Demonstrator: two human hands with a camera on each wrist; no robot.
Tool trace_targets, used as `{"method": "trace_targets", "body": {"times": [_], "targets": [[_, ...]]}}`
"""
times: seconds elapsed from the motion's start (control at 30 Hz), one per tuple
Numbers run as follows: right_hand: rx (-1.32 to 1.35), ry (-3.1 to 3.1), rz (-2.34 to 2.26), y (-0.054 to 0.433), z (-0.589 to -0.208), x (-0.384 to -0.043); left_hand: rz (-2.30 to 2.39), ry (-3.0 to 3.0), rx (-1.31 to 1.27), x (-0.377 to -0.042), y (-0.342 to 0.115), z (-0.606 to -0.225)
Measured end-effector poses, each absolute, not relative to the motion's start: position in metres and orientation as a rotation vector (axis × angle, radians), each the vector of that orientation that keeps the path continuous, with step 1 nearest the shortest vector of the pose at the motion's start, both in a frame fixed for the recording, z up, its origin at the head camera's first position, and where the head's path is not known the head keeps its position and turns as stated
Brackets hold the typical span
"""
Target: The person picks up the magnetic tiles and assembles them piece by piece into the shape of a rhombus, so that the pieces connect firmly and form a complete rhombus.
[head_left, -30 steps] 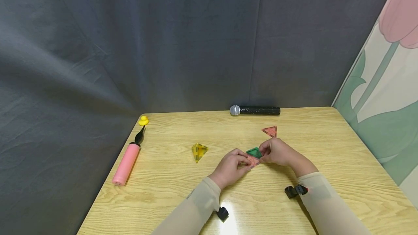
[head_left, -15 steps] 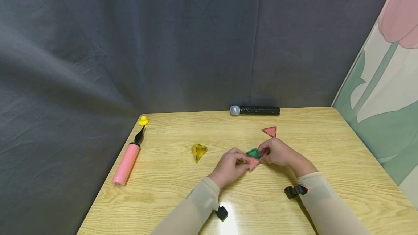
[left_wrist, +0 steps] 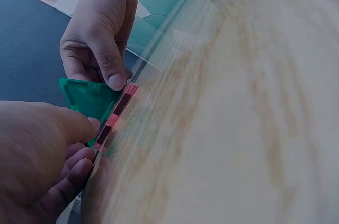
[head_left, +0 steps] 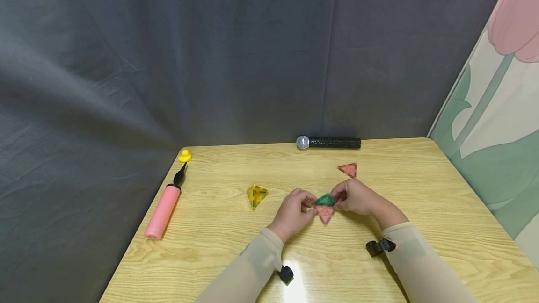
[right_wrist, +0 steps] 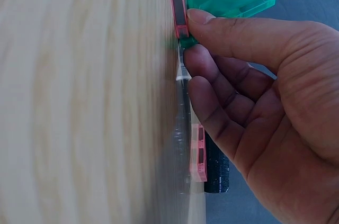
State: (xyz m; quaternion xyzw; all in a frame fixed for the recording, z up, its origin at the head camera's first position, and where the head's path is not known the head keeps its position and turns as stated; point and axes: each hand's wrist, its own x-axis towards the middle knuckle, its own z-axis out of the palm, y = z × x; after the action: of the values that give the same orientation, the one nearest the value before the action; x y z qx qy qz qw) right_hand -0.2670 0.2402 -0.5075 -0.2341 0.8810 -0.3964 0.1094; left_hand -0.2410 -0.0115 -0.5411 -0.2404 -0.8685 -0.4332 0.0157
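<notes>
Green tile (head_left: 325,200) pinched at lower corners by left hand (head_left: 293,214) and right hand (head_left: 355,197), tilted up along edge of near pink tile (head_left: 324,213) between them; joint seemingly made. Far pink tile (head_left: 348,169), beyond right hand, presumably left to be added.

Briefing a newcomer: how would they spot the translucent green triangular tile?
On the pale wood-grain table, look between the left grip and right grip. From the far edge of a translucent pink triangular tile rises the green tile, the only green one there.
</notes>
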Motion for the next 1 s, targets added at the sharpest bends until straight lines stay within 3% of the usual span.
{"method": "trace_targets", "body": {"times": [1.0], "targets": [[-0.689,2.563,-1.189,0.2374,-0.5094,-0.268,-1.363,-2.704,-0.72,-0.2444,-0.0103,-0.5424]]}}
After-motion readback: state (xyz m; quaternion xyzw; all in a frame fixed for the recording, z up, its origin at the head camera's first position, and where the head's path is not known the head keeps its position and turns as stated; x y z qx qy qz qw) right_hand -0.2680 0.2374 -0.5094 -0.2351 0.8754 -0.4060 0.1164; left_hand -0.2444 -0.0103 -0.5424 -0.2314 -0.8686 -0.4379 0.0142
